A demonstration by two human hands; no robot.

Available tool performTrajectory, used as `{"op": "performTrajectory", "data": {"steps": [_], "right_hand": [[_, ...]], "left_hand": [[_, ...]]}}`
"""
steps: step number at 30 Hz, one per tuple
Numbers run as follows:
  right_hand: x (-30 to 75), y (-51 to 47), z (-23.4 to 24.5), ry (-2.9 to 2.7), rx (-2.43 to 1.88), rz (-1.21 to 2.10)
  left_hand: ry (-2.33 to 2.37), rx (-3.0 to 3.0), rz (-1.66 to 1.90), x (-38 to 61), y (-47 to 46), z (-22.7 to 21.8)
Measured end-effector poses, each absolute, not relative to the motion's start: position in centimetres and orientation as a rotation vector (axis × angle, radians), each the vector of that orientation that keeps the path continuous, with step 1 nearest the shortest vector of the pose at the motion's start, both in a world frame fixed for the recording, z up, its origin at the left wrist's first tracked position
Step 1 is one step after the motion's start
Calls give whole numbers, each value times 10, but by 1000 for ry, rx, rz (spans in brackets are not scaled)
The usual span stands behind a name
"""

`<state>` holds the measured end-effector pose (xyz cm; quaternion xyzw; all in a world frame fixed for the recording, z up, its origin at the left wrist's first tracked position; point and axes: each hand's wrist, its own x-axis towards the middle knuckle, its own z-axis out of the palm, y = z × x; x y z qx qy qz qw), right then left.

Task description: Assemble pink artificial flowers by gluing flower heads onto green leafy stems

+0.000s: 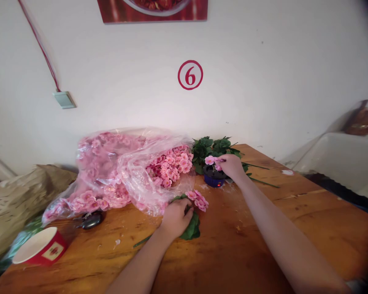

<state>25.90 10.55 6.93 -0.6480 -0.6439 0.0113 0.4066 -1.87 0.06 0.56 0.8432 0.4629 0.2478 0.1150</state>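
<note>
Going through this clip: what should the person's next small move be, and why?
Probably the left hand should lift the pink blossom spray with its glossy green leaf toward the dark blue round pot. That hand is closed on the spray's stem, and the right hand is at the pot, beside a pink blossom standing there.

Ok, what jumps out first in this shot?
A clear plastic bag of pink flowers spills across the back of the wooden table. To its right, the right hand pinches a pink bloom above a dark blue pot; the left hand presses a leafy pink stem at centre.
</note>
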Motion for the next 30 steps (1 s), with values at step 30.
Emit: {"op": "performTrajectory", "data": {"steps": [30], "right_hand": [[182,19,20,-1203,-1196,952]], "left_hand": [[1176,2031,954,-20,11,-6]]}}
